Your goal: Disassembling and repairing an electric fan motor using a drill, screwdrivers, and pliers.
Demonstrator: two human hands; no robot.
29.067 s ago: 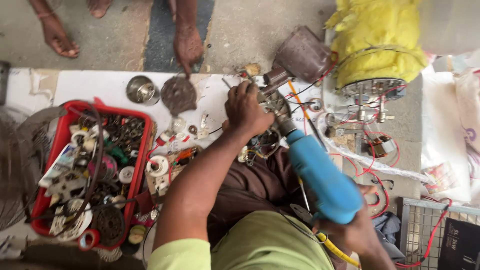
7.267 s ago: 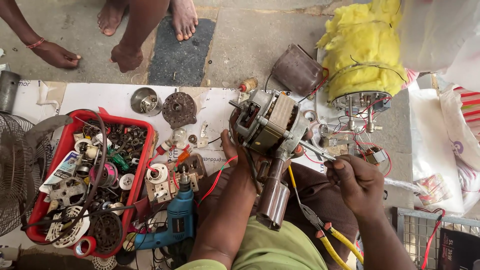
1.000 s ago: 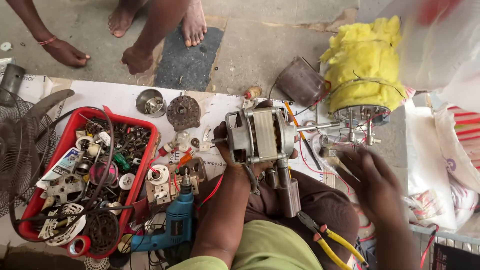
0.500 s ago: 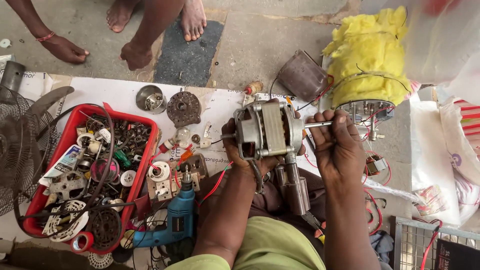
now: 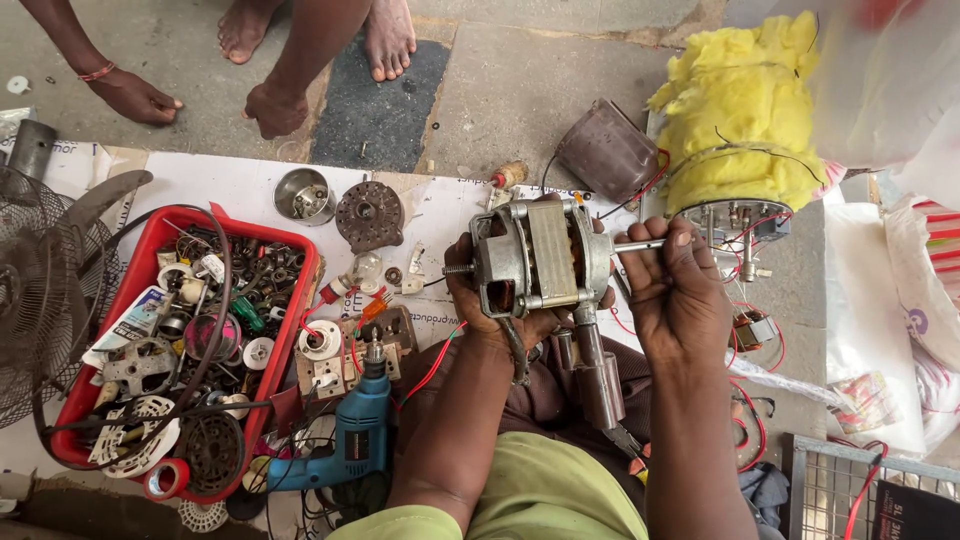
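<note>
- The left hand [image 5: 500, 310] cups a grey metal electric motor with a laminated steel core [image 5: 540, 255] from below, fingers clenched round its frame, at the centre of the frame.
- The right hand [image 5: 675, 290] is closed round the motor's thin steel shaft [image 5: 640, 245], which sticks out to the right; thumb and fingertips pinch it.
- A dark cylindrical part [image 5: 598, 375] hangs below the motor, between the two forearms.
- A blue electric drill [image 5: 355, 440] lies at lower centre-left, just beside the left forearm.
- A red plastic tray full of small metal and plastic parts [image 5: 300, 250] sits at the left, with a wire fan guard [image 5: 40, 290] at the far left edge.
- A yellow fibrous wad over a wired round unit [image 5: 745, 115] fills the upper right.
- Another person's bare feet [image 5: 385, 35] and hand [image 5: 135, 95] rest on the concrete along the top.
</note>
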